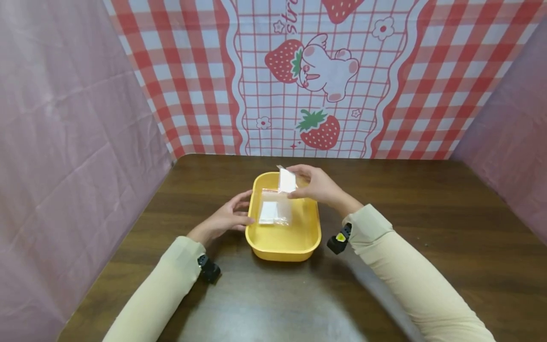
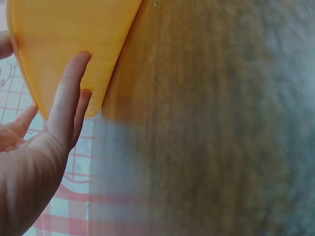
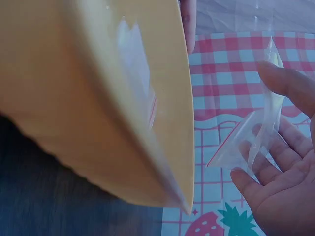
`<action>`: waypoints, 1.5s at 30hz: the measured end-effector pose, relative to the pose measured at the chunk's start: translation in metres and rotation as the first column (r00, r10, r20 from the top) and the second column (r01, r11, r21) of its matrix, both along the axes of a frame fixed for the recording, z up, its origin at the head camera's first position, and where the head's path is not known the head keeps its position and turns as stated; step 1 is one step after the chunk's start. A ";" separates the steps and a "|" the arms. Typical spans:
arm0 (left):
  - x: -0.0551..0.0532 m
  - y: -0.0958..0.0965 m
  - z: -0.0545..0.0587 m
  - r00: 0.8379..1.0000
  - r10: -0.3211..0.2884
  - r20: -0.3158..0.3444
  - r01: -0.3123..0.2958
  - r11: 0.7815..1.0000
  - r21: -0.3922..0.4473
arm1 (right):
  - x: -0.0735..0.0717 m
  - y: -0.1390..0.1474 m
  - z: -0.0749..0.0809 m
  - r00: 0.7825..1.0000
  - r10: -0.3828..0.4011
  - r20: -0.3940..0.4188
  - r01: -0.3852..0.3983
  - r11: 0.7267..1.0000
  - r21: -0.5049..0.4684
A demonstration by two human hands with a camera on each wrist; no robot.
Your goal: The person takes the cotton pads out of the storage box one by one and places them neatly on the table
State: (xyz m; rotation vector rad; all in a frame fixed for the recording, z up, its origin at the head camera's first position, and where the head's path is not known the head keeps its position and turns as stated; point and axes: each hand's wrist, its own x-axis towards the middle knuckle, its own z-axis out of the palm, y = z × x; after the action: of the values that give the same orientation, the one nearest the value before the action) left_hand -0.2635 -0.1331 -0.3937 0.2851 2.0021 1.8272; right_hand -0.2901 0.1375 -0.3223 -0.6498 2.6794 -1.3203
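Observation:
A yellow plastic tub (image 1: 282, 243) stands on the table. My left hand (image 1: 226, 218) is at the tub's left side; in the left wrist view its fairly straight fingers (image 2: 68, 93) lie against the outer wall. Above the tub's far part, my right hand (image 1: 318, 186) pinches a small clear zip bag (image 1: 287, 180) with something flat and white in it. The right wrist view shows this bag (image 3: 270, 105) between thumb and fingers, its red seal line hanging to one side. Another clear zip bag (image 1: 270, 213) with a white piece inside lies in the tub.
The brown wooden table (image 1: 406, 247) stretches out on both sides of the tub. Behind it hangs a red-and-white checked cloth (image 1: 196, 90) with strawberries. Pink fabric (image 1: 81, 142) lines the left and right sides. Each wrist wears a small black camera (image 1: 209, 269).

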 end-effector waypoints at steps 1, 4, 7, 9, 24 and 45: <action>0.000 0.000 0.000 1.000 0.001 0.002 -0.001 1.000 0.001 | 0.002 0.003 0.000 1.000 -0.007 0.000 0.007 1.000 -0.003; 0.000 0.000 0.000 1.000 0.001 0.004 -0.001 1.000 0.001 | 0.007 0.012 0.000 0.999 -0.031 0.009 0.031 0.999 -0.015; 0.000 0.000 0.000 1.000 0.004 0.004 -0.004 1.000 -0.005 | 0.012 0.020 0.000 0.999 -0.048 0.014 0.049 0.998 -0.028; 0.000 -0.001 0.000 1.000 0.008 0.006 -0.008 1.000 -0.009 | 0.014 0.026 0.000 0.998 -0.059 0.018 0.060 0.998 -0.035; -0.001 -0.002 -0.002 1.000 0.007 0.015 -0.007 1.000 0.008 | 0.018 0.064 -0.009 0.997 -0.072 -0.030 0.071 0.996 -0.054; -0.003 -0.003 -0.002 1.000 -0.007 0.016 0.007 1.000 0.003 | 0.009 0.122 -0.051 0.995 -0.057 -0.082 0.064 0.994 0.086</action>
State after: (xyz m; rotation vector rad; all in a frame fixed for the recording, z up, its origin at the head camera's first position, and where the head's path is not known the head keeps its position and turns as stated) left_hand -0.2661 -0.1356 -0.3953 0.2776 1.9857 1.8222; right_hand -0.2813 0.2597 -0.3730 -0.6288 2.8234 -1.2047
